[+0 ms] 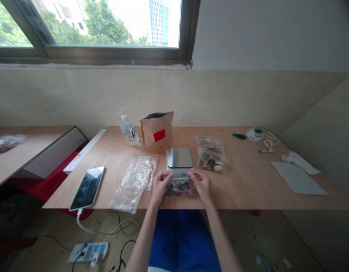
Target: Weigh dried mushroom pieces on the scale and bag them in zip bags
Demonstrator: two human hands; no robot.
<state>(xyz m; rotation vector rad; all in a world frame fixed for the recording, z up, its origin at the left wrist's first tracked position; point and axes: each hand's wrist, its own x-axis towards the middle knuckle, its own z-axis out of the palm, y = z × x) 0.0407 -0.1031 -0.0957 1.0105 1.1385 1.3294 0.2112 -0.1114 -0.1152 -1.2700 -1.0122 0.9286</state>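
Phone [87, 187] lies face up at the left end of the wooden table [248, 185], its screen dark and a white cable running from its near end over the table edge to a power strip [88, 251] on the floor. Right of the phone sits a loose heap of empty clear plastic bags [134, 183], reaching the near edge. Behind them, toward the wall, a small water bottle [129, 130] stands upright just beside a brown paper pouch [157, 130] with a red label, its top open. Next comes the filled zip bag [181, 184], lying flat near the front edge of the table, just in front of the kitchen scale [179, 158] — dark, lumpy contents show through the plastic. The left hand [160, 186] pinches the bag's left top corner, fingers closed on the zip strip; the right hand [202, 185] grips the right top corner the same way, thumb and fingers pressed on the seal. Right of the scale, two more filled clear bags [211, 154] overlap each other. Farther right, near the wall, a green-handled screwdriver [235, 134] lies beside a small white round device [255, 133] with a cord, and at the far right end a grey sheet [298, 177] rests flat with a white cloth [300, 162] touching its far corner.
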